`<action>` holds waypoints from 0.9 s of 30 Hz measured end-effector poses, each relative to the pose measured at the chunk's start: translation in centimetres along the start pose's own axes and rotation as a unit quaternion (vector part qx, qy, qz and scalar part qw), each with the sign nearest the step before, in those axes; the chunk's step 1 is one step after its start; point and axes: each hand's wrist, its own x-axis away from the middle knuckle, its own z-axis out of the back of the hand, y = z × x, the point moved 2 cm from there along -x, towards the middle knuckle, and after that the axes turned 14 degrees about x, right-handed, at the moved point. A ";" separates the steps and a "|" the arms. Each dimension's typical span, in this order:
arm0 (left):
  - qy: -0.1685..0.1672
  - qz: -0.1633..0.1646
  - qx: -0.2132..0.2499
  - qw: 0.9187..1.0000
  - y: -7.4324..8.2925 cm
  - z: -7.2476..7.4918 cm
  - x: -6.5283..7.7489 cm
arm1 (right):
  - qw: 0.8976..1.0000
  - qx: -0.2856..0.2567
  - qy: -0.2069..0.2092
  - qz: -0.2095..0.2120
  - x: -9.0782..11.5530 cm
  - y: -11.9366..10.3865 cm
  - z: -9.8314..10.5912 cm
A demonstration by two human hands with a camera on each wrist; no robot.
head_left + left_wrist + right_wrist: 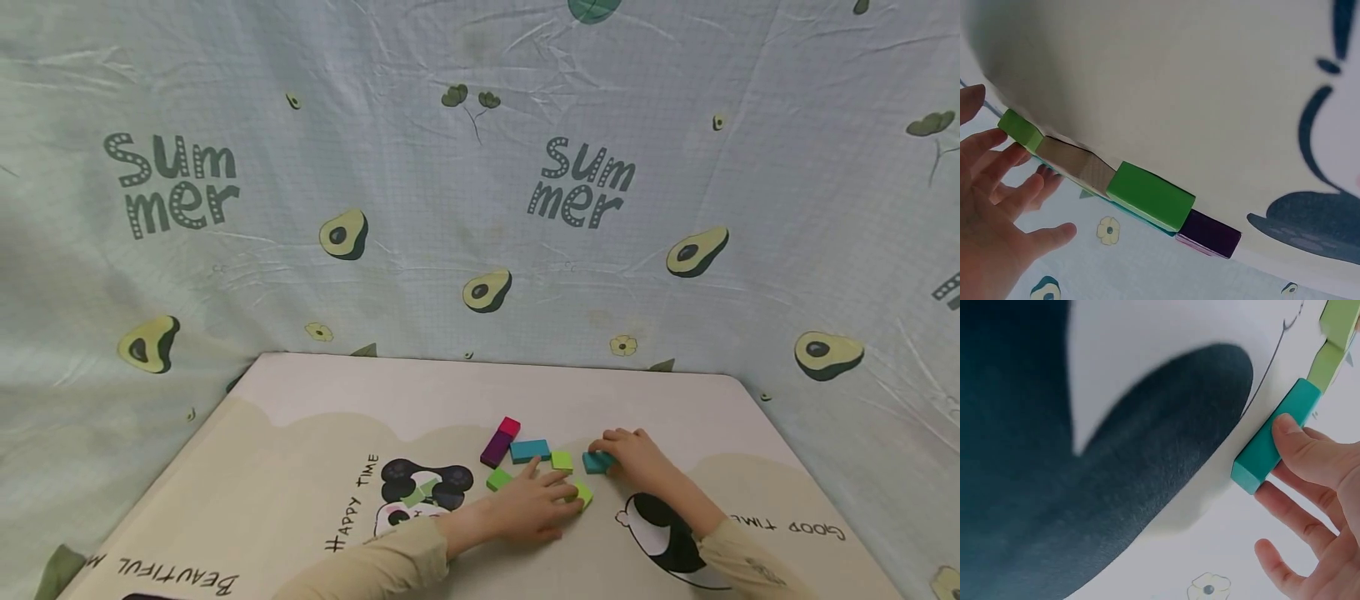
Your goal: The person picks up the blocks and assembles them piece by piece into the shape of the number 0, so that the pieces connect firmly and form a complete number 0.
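In the head view, my right hand (641, 462) pinches a teal block (597, 462) at the right of a loose group of blocks. The right wrist view shows the thumb on one long face of this block (1257, 456) and fingers on the other side. My left hand (525, 508) is spread low over the group, its fingertips at a lime block (583, 496). In the left wrist view its fingers touch a light green block (1020, 129). Beyond the left fingers lie another lime block (562, 461), a blue block (530, 451) and a green block (498, 479).
A purple block (496, 448) and a red block (509, 427) lie end to end at the group's far left. The table (300, 467) carries printed panda pictures and lettering. A patterned curtain (412, 183) hangs behind the table and along its sides.
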 end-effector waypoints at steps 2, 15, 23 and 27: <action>0.000 0.001 -0.001 1.000 0.0 0.0 0.0 | 1.000 -0.001 0.002 0.003 -0.2 0.2 -0.1; -0.007 0.000 -0.005 1.000 0.2 0.0 -0.1 | 1.000 -0.028 -0.008 -0.003 -1.3 1.1 -0.4; -0.009 0.002 0.003 1.000 0.2 0.2 -0.1 | 1.000 -0.009 0.018 0.009 -1.2 1.0 -0.6; -0.011 0.002 0.003 1.000 0.2 0.1 -0.1 | 0.999 0.019 0.045 0.021 -0.9 0.8 -0.7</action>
